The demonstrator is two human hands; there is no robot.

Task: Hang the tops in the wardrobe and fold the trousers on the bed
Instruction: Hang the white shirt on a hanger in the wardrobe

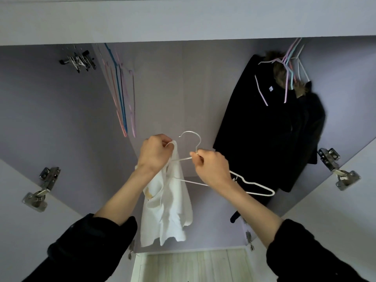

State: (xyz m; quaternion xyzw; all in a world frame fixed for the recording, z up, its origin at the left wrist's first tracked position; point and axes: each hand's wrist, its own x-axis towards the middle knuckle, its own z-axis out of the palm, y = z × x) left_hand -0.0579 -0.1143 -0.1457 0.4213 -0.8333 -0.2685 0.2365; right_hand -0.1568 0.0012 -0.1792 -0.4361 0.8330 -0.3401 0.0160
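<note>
A white top (pixel 168 208) hangs down in front of the open wardrobe, draped over the left end of a white wire hanger (pixel 252 184). My left hand (pixel 154 153) grips the top's upper edge at the hanger's left arm. My right hand (pixel 211 167) pinches the hanger at its neck, just under the hook (pixel 193 139). The hanger's right arm is bare and sticks out to the right. Both forearms are bare below dark sleeves.
A black garment (pixel 264 123) hangs at the right of the wardrobe with several pastel hangers (pixel 289 64) above it. Empty coloured hangers (pixel 122 98) hang at the left, beside a bunch of metal clips (pixel 78 61). Open doors with hinges (pixel 40 190) flank both sides. Pale floor (pixel 191 265) below.
</note>
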